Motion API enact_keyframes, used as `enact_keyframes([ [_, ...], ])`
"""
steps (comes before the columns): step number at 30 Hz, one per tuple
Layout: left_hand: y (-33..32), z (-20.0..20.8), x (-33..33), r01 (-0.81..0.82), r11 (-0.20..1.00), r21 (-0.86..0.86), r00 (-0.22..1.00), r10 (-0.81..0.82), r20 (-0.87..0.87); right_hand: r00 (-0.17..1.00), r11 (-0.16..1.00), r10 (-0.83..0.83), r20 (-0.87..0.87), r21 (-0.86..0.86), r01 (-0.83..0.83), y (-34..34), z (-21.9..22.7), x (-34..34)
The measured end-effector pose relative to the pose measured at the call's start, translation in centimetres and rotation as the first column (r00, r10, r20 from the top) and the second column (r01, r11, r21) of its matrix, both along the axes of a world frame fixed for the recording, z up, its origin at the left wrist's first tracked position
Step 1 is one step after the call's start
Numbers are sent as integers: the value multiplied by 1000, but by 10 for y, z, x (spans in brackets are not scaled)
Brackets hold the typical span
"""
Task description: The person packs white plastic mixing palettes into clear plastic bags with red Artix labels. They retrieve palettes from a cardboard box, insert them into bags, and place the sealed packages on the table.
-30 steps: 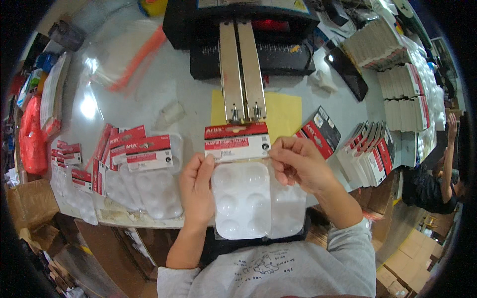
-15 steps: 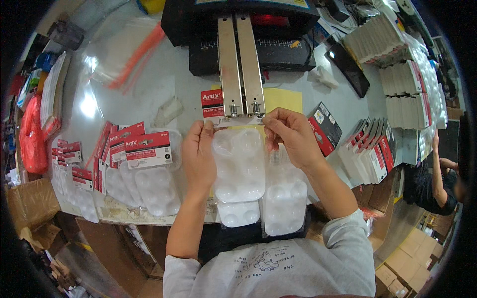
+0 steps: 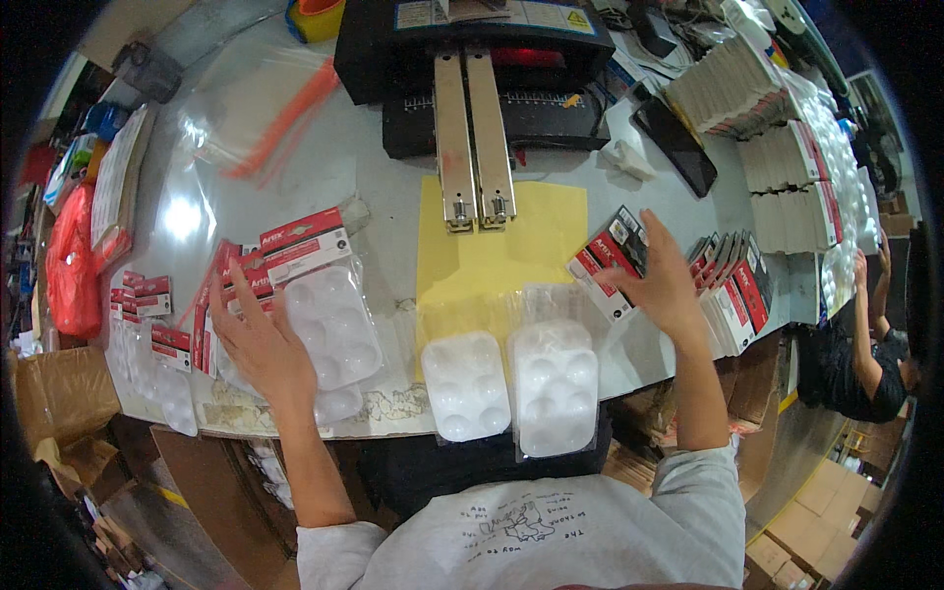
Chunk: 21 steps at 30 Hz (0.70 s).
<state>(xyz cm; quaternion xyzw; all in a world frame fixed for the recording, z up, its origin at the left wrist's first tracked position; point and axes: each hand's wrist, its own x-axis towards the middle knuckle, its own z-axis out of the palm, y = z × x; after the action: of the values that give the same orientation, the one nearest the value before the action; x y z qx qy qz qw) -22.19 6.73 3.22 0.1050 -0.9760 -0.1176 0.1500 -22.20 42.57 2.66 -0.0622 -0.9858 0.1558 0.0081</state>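
At the left, my left hand (image 3: 258,344) has its fingers spread over a group of bagged white palettes. The front bagged palette (image 3: 332,320), with a red and white header card (image 3: 303,241), lies beside its fingertips. On the right, my right hand (image 3: 669,285) has its thumb across a red, white and black header card (image 3: 608,258), its fingers at the card's far edge. Two white palettes in clear bags lie side by side at the table's front: a left palette (image 3: 466,386) and a right palette (image 3: 556,393). Two metal arms of a stapling machine (image 3: 476,138) extend above a yellow sheet (image 3: 551,226).
Folded header cards (image 3: 739,295) stand in a row at the right, below tall card stacks (image 3: 787,167). A black phone (image 3: 675,146) lies behind them. Clear bags with an orange edge (image 3: 265,128) are at the back left. Another person (image 3: 865,354) is at the far right.
The carded palette has gone from under the metal arms to the left group, and my left hand has moved there too. My right hand has moved right to the header card, which has shifted left.
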Motion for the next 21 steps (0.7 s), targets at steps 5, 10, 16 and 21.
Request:
enact_keyframes([
  [5,-6,-28,40,237,951,-197,949,-182,258,982,991,-105,159,98,90,14,-52,8],
  [10,-46,-23,26,92,909,-407,944,51,327,980,988,-90,176,138,66,10,-55,8],
  [16,26,-55,58,220,934,280,953,-267,143,999,1000,-23,33,4,22,10,-52,16],
  [21,65,-59,60,141,729,670,981,-196,7,984,948,-180,-11,-269,171,10,-30,10],
])
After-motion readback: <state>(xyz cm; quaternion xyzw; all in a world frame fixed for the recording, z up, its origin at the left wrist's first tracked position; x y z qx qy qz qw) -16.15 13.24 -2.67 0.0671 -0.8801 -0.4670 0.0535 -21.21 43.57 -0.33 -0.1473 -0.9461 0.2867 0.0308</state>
